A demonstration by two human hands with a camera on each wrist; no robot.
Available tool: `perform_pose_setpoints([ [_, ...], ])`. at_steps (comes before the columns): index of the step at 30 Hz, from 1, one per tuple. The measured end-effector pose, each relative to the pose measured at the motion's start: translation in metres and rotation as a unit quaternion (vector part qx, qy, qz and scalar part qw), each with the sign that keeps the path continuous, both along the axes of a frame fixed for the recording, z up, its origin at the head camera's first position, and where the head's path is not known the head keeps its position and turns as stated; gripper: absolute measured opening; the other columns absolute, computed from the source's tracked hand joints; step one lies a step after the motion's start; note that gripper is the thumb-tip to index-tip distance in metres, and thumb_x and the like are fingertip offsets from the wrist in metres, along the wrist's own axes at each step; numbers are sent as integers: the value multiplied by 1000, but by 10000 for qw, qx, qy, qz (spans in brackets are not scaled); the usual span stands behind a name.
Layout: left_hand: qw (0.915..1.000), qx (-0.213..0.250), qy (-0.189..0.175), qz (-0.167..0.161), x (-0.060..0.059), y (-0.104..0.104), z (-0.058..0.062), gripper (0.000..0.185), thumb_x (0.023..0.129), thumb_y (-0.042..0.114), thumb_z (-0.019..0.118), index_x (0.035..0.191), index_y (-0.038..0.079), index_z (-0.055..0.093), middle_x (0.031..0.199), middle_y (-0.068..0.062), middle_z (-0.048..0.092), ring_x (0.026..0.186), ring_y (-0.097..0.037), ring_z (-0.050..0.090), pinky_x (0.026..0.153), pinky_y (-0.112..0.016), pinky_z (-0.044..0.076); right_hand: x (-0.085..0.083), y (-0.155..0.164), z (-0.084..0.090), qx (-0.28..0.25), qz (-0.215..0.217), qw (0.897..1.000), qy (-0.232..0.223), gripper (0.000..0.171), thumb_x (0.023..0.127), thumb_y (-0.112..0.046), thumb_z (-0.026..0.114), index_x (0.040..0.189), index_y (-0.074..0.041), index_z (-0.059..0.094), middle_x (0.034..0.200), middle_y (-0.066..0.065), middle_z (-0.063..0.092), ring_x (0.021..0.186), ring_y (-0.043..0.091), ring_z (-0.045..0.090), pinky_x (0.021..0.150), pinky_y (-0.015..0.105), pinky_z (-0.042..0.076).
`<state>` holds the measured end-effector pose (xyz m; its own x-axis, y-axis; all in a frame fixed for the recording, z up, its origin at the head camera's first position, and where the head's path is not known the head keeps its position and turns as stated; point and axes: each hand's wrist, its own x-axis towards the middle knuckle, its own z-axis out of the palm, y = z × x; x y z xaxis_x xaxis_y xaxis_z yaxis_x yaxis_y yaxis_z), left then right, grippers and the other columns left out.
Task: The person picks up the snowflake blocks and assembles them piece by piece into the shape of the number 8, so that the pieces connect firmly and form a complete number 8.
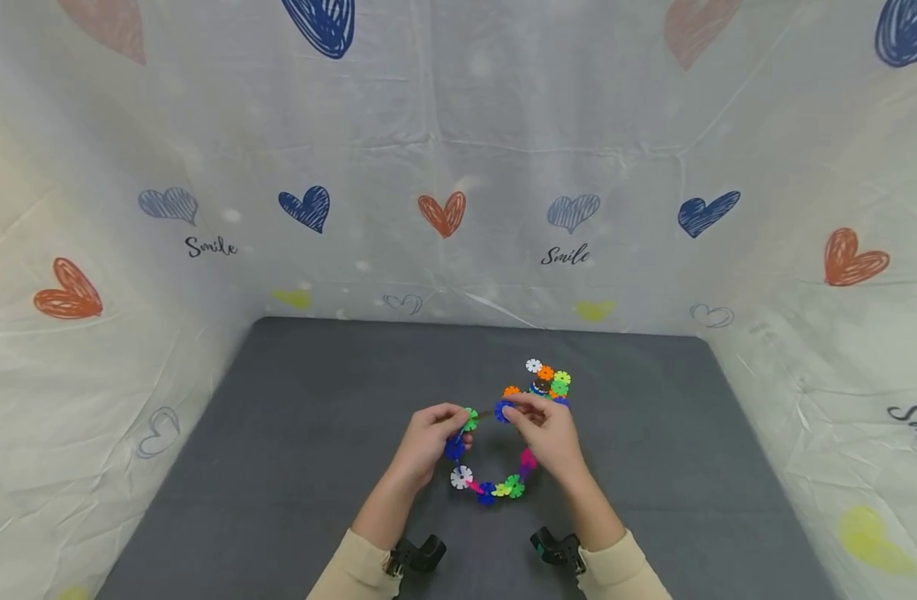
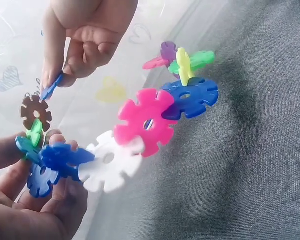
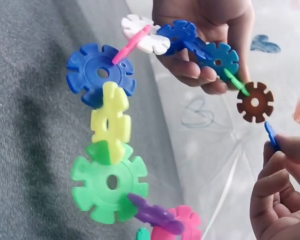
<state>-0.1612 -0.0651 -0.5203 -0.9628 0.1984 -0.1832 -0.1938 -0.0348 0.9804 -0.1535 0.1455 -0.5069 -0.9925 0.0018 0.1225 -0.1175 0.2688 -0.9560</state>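
Note:
A chain of colourful notched interlocking discs hangs in a curve from my left hand [image 1: 428, 437]. Green, teal and blue discs of the chain sit between that hand's fingers, and a brown disc [image 3: 255, 102] sticks out from its end. Further along come a white disc [image 2: 110, 162], a pink disc [image 2: 146, 121], a yellow disc [image 3: 110, 122] and a green disc [image 3: 110, 182]. With thumb and fingertips my right hand [image 1: 548, 429] pinches a single blue disc [image 3: 271, 136]. The edge of this blue disc is right at the brown disc's rim.
Behind the right hand, a group of loose coloured discs [image 1: 560, 387] lies on the dark grey table [image 1: 338, 375]. A pale cloth printed with hearts [image 1: 443, 150] surrounds the table's back and sides. Both wrists wear black cameras [image 1: 421, 553].

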Motion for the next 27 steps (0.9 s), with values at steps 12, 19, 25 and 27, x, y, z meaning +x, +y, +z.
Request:
perform_pose_setpoints([
  [12,9998,-168,68,20,1,-1,4,29,100,27,65,109,1,71,93,-12,68,77,-17,67,76,-33,61,9,-8,23,24,196,9996,195,18,96,-8,69,111,0,75,87,24,69,60,25,55,52,22,46],
  [19,9987,-307,400,0,2,0,2,27,100,26,65,108,1,72,92,-11,67,78,-18,66,80,-40,61,16,-11,33,170,249,9972,691,16,94,-5,70,108,1,76,94,19,74,72,25,63,61,23,52],
  [25,9952,-563,760,256,4,4,3,27,98,30,67,108,5,74,99,-21,69,82,-24,69,80,-35,61,14,-8,29,-101,169,9970,747,15,93,-4,70,107,2,76,94,19,74,71,19,62,64,24,55],
  [27,9937,-631,855,345,5,6,4,26,99,28,67,108,6,75,100,-23,69,83,-26,69,79,-34,61,13,-6,27,-184,197,9964,802,15,94,-2,70,107,3,75,94,20,73,69,15,61,64,24,55],
])
